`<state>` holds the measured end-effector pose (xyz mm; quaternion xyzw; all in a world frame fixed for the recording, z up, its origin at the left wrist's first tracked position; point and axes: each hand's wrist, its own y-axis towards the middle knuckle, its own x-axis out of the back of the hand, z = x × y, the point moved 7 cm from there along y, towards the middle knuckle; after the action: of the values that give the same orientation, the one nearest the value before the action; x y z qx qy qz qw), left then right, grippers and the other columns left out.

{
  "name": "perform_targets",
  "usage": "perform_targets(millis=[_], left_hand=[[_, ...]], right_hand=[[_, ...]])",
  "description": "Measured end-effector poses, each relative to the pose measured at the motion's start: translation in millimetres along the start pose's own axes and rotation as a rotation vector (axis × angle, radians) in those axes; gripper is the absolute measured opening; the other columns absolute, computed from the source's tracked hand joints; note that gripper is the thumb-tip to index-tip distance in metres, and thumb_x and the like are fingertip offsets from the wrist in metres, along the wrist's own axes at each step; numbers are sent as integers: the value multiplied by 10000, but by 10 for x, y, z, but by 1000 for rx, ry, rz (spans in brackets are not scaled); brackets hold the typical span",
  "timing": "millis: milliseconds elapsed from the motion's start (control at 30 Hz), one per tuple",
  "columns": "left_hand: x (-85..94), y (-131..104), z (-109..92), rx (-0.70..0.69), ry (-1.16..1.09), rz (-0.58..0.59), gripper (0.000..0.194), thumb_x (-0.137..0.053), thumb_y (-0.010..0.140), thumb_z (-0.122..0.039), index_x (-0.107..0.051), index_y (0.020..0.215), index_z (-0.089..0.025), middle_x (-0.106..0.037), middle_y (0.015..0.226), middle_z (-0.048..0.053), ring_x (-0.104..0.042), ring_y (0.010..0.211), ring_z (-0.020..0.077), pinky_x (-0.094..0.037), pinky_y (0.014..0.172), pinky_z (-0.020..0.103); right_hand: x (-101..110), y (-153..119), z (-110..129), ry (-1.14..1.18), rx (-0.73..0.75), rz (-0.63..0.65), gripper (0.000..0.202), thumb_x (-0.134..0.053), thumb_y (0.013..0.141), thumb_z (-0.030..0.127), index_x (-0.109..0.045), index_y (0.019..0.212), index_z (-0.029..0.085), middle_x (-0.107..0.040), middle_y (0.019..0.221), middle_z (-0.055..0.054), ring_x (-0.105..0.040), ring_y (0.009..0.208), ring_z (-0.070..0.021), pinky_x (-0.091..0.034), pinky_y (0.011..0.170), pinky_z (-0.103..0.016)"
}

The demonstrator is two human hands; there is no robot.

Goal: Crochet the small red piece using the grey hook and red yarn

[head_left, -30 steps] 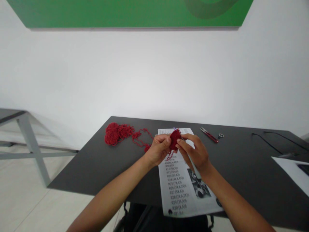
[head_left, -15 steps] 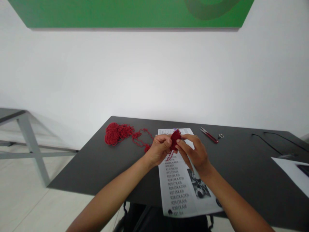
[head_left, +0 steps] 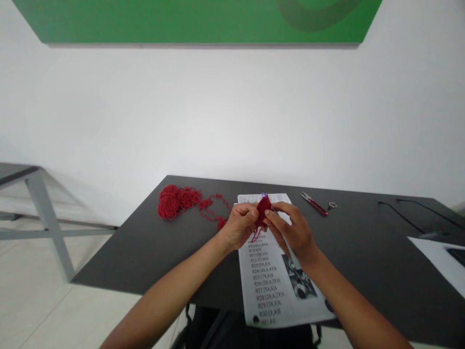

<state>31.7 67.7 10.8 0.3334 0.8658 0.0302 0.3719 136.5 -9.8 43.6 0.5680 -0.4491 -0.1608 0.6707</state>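
A small piece of red crochet work (head_left: 263, 211) is held up over the printed sheet, between my two hands. My left hand (head_left: 240, 224) pinches its left side between thumb and fingers. At its right edge, my right hand (head_left: 296, 235) has its fingers closed around a thin crochet hook, mostly hidden by the fingers, and its fingertips touch the work. A small purple bit (head_left: 264, 195) shows at the top of the piece. Loose red yarn hangs below it, in front of the sheet.
A red yarn ball (head_left: 169, 201) with a tangled strand (head_left: 214, 206) lies left on the dark table (head_left: 174, 257). Under my hands is the printed pattern sheet (head_left: 261, 286). Red-handled thread snips (head_left: 315, 204) lie at right, near eyeglasses (head_left: 403, 218) and a white sheet (head_left: 436, 259).
The crochet piece has tilted slightly between my fingers, and the purple bit at its top shows more. Both hands stay almost in place.
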Motion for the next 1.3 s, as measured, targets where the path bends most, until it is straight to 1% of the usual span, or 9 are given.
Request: perform_targets(millis=[133,367,600,800,1000,1133,1300], left_hand=[[18,1,14,8,4,-12,374,-901,688,-445,-706,678,-126,-700,688,26,-651,575,118,-523,520,215],[1,-2,0,2,20,1,382,-898,692,-452,-700,666,-126,-704,713,34,-646,585,118,-518,524,219],[14,5,6,-11,6,-5,371,-905,689,-426,-685,655,-129,-691,689,22,-644,568,113,-533,531,219],[48,2,25,-7,10,-31,415,-912,664,-452,-653,638,-129,-684,665,17,-647,560,119,-545,521,221],[16,3,3,-19,7,-4,390,-904,690,-426,-661,641,-125,-682,674,16,-643,554,110,-538,518,211],[29,3,11,-14,16,-20,406,-908,675,-447,-660,644,-127,-672,648,10,-630,541,109,-533,514,216],[29,1,15,-7,19,-28,408,-911,668,-454,-661,630,-134,-667,650,10,-627,547,113,-514,503,214]], right_hand=[[-15,-9,-6,10,-3,21,475,-665,922,137,-536,1355,283,-630,1182,-115,-680,1054,-253,-634,832,-404],[-5,2,19,-3,26,35,442,-668,920,143,-545,1330,252,-614,1197,-128,-680,1041,-263,-633,800,-398],[-26,-19,3,-16,6,59,454,-650,930,164,-532,1349,295,-631,1194,-118,-688,1044,-272,-634,784,-408],[-25,-14,12,-10,3,54,476,-664,922,157,-529,1356,297,-629,1207,-119,-690,1054,-269,-634,785,-392],[-20,-3,23,-26,13,58,458,-658,926,160,-542,1346,302,-639,1198,-109,-696,1044,-264,-632,773,-378],[-35,-23,7,-1,-6,77,484,-662,920,156,-542,1365,305,-641,1235,-117,-693,1070,-273,-627,786,-386],[-41,-35,0,5,-9,79,483,-659,926,181,-550,1376,319,-655,1228,-122,-703,1045,-291,-628,760,-404]])
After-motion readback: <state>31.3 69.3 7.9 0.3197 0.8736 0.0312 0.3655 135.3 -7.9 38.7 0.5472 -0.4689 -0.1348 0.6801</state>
